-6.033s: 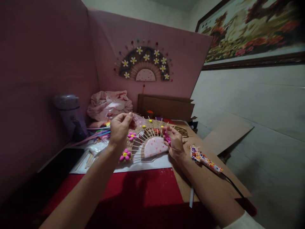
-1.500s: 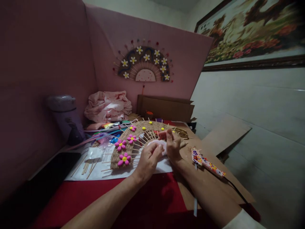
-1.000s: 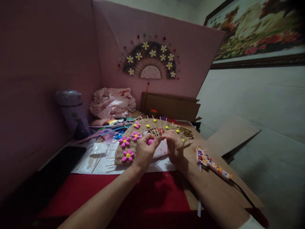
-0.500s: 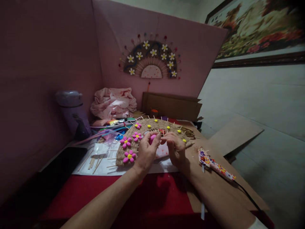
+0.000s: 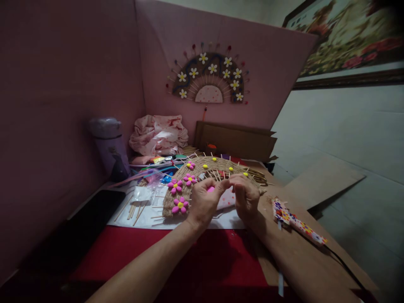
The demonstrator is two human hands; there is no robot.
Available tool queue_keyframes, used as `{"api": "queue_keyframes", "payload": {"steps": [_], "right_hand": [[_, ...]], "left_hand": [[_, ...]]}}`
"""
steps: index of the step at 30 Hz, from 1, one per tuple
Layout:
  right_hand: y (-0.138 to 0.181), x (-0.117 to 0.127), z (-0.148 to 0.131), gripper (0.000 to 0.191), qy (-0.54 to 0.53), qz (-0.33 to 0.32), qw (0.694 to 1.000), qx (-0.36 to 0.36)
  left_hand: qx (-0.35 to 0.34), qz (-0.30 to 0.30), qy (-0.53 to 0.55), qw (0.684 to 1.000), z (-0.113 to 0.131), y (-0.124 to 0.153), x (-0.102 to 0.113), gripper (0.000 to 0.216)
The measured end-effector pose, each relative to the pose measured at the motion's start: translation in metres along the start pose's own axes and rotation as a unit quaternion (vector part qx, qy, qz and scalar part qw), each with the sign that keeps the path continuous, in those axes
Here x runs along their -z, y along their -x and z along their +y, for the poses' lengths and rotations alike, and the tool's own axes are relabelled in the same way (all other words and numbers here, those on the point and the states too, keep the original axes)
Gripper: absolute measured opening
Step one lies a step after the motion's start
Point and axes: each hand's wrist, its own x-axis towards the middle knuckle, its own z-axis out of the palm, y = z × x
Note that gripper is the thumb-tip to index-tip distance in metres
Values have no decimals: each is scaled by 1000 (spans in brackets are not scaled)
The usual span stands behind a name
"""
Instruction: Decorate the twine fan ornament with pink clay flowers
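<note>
My left hand [image 5: 203, 204] is closed around a lump of pink clay [image 5: 211, 190], partly hidden by the fingers. Thumb and fingers of my right hand [image 5: 246, 198] are pinched against the left fingertips; whatever lies between them is hidden. Both hands are held over a half-round fan piece [image 5: 168, 207] wound in brown cord, with thin sticks poking out. Pink flowers [image 5: 179, 205] with yellow centres sit on its left side. Bare yellow dots [image 5: 231, 169] run along its top and right. Behind my hands shows a dotted pink half-circle [image 5: 227, 199].
A flower-patterned glue gun [image 5: 298, 225] lies on brown board at the right. At the left are a black phone-like slab [image 5: 91, 227], loose sticks [image 5: 139, 214], a clear plastic bag [image 5: 142, 194] and a purple bottle [image 5: 110, 147]. A finished fan [image 5: 209, 94] hangs on the pink panel behind.
The view has shifted, so the scene sits farther right. My right fingers have come closer over the left fingertips, and less of the pink clay shows.
</note>
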Motion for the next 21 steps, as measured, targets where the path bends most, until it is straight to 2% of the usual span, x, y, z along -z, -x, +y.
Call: {"api": "queue_keyframes", "payload": {"steps": [3,8,13,17,21], "right_hand": [[1,1,1,32,-1,-5,1000,0],[1,1,4,34,13,-11,1000,12],[0,2,1,30,13,-22,999,33],[-2,3,-5,29,7,-65,996,59],[-2,4,-8,27,3,-102,989,109]], "left_hand": [[16,-17,14,1000,-3,1,-3,56],[17,-5,0,1000,-5,2,-3,58],[-59,21,-102,993,-1,1,0,44],[-126,42,-195,972,30,-9,13,28],[-140,51,-301,942,69,-2,55,21]]}}
